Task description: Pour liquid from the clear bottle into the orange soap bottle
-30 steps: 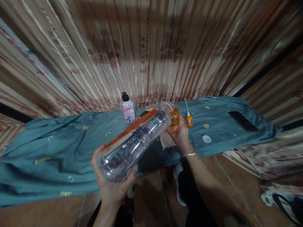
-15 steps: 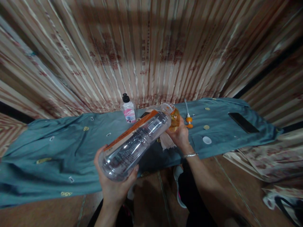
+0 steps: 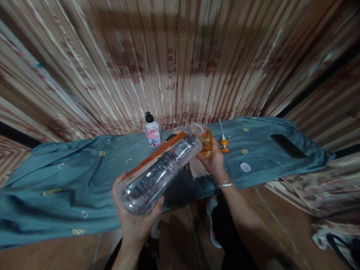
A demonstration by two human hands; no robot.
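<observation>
left hand (image 3: 135, 227) wraps the clear bottle (image 3: 160, 174) near its base; right hand (image 3: 215, 163) grips the amber bottle (image 3: 207, 143).

Across in front of me runs a long, narrow surface draped in wrinkled teal fabric (image 3: 90, 176) printed with yellow patches and small white rectangles. Near its back edge I have a clear plastic bottle with a black cap and pink-and-white label (image 3: 153, 137), standing upright. Near the middle lies a pale, fray-edged piece of cloth (image 3: 199, 168), partly hidden. Right of that lie an orange-and-white pump top with a translucent tube (image 3: 224, 143), a round white disc (image 3: 245, 167) nearer me, and, farther right, a flat black rectangular slab (image 3: 288, 146).
</observation>
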